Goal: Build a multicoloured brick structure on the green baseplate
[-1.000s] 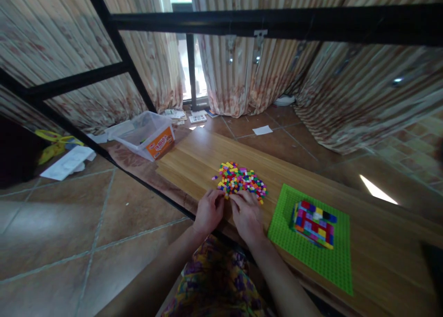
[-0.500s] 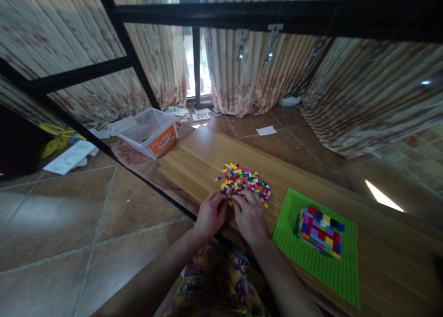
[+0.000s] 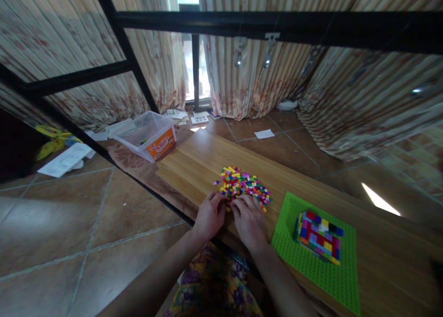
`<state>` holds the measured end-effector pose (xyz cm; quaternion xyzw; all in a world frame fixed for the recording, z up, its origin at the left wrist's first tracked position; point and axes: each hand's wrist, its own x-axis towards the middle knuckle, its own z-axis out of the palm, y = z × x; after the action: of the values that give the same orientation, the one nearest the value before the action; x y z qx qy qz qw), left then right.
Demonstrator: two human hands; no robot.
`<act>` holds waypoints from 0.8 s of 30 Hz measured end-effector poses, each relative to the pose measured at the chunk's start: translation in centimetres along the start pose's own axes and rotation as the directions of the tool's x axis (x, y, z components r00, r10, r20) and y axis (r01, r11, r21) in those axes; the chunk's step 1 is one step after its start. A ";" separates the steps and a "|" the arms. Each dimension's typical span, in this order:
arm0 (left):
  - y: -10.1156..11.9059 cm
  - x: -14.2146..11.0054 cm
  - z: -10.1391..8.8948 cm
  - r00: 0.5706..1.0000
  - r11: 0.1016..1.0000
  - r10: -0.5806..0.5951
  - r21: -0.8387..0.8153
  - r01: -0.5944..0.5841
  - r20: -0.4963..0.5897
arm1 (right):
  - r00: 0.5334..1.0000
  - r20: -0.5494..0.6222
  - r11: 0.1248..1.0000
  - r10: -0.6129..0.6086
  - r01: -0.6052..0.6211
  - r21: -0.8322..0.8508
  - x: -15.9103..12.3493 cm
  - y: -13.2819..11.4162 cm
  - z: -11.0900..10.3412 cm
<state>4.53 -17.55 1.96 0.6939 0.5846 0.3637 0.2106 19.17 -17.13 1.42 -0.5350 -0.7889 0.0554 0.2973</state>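
Note:
Small multicoloured building bricks point(image 3: 242, 183) lie in a loose pile on the wooden board. At the pile's near edge is my left hand point(image 3: 210, 214), its fingers curled and pinched together. My right hand point(image 3: 249, 219) sits close beside it, over the near side of the pile, also with bent, closed fingers. Anything between the fingertips is too small or hidden to make out. To the right, a green baseplate point(image 3: 282, 241) carries a block-shaped build of coloured bricks point(image 3: 320, 236), with red, blue, purple and yellow on top.
A clear plastic tub point(image 3: 138, 132) with an orange label stands beyond the board's point(image 3: 204, 153) left end. Black metal bars point(image 3: 155, 194) run along the near side and across the top. Papers point(image 3: 264, 134) lie on the tiled floor, with striped curtains point(image 3: 231, 77) behind.
The whole view has shifted slightly. Both hands stay at the near edge of the pile, with the right fingers bent a little more. The build on the baseplate looks the same.

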 end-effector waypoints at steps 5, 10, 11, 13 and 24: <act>-0.1 0.0 -0.2 1.000 0.999 0.021 -0.049 -0.020 0.013 | 1.000 0.009 0.999 -0.019 0.019 -0.033 0.3 0.1 0.2; 1.3 0.2 -1.3 0.998 0.989 0.049 -0.138 -0.044 0.035 | 1.000 -0.004 1.000 -0.014 0.014 0.002 0.2 -0.5 -1.3; 1.8 0.2 -1.6 0.996 0.985 0.061 -0.165 -0.049 0.064 | 1.000 -0.003 1.000 -0.003 0.003 0.031 0.1 -0.8 -2.0; 2.8 0.3 -2.3 0.986 0.972 0.088 -0.229 -0.054 0.142 | 0.999 -0.008 0.995 0.038 -0.037 0.096 -0.4 -1.4 -3.3; 6.0 -1.5 -2.1 0.830 0.794 0.000 -0.504 0.338 0.557 | 0.955 0.147 0.836 0.258 -0.297 0.462 -6.4 -2.2 -8.5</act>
<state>6.84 -20.62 7.28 0.6100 0.4248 0.2977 0.5989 23.48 -25.59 6.63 -0.5509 -0.6756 0.3122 0.3776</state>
